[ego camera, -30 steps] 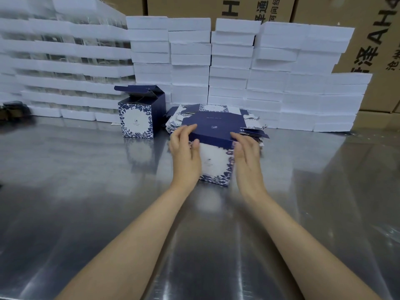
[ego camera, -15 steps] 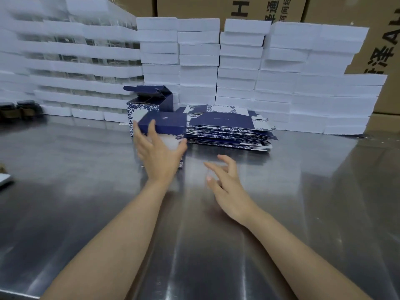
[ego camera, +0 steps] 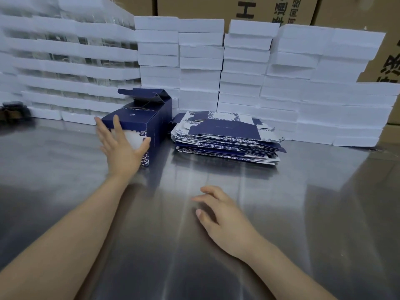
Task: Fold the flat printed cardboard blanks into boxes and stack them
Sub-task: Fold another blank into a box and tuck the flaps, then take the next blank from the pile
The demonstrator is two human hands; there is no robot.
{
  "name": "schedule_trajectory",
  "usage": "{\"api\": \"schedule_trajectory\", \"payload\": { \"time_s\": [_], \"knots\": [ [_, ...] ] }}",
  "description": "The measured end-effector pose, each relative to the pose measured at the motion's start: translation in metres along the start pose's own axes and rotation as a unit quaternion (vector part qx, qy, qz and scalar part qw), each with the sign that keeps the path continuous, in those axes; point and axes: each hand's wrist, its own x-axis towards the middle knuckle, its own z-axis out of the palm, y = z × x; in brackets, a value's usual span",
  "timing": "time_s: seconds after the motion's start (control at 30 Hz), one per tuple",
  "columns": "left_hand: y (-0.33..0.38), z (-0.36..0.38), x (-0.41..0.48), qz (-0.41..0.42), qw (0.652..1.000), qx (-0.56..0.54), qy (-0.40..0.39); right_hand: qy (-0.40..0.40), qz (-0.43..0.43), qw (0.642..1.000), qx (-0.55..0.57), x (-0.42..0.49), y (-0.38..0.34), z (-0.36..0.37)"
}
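A folded navy and white floral box stands on the steel table, set against another folded box whose top flaps stand open behind it. My left hand lies flat against the front face of the near box, fingers spread and straight. To the right lies a pile of flat printed blanks. My right hand hovers low over the table nearer me, fingers loosely bent and holding nothing.
Stacks of white foam trays line the back of the table, with brown cartons behind them. A dark object sits at the far left edge.
My left hand has pushed the folded box left and back against the open-topped box. My right hand has let go of it and drawn back toward me.
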Motion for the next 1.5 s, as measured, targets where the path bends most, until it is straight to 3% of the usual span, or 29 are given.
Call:
{"api": "schedule_trajectory", "payload": {
  "time_s": [0.2,0.33,0.37,0.47,0.53,0.63,0.83,1.0,1.27,1.5],
  "knots": [
    [0.004,-0.002,-0.006,0.002,1.0,-0.012,-0.021,0.073,-0.012,0.997,0.034,0.011,0.005,-0.002],
    [0.053,-0.014,-0.032,0.237,0.965,-0.099,0.056,0.186,0.034,0.982,0.002,0.022,0.012,-0.011],
    [0.071,-0.011,-0.048,0.248,0.957,-0.143,0.045,0.211,0.047,0.976,-0.005,0.027,0.016,-0.014],
    [0.126,0.005,-0.111,0.116,0.961,-0.245,-0.061,0.248,0.077,0.965,-0.03,0.046,0.023,-0.019],
    [0.145,0.021,-0.136,0.037,0.967,-0.207,-0.147,0.253,0.09,0.962,-0.046,0.056,0.029,-0.019],
    [0.143,0.032,-0.134,-0.06,0.964,-0.18,-0.185,0.296,0.116,0.947,-0.045,0.065,0.04,-0.022],
    [0.135,0.039,-0.13,-0.107,0.935,-0.244,-0.237,0.409,0.038,0.905,-0.114,0.087,0.07,-0.035],
    [0.133,0.051,-0.126,-0.086,0.935,-0.218,-0.264,0.311,0.084,0.932,-0.165,0.12,0.094,-0.034],
    [0.13,0.058,-0.128,-0.082,0.932,-0.23,-0.267,0.237,0.092,0.95,-0.183,0.148,0.114,-0.03],
    [0.132,0.056,-0.128,-0.106,0.923,-0.238,-0.284,0.219,0.106,0.947,-0.209,0.146,0.116,-0.028]
  ]
}}
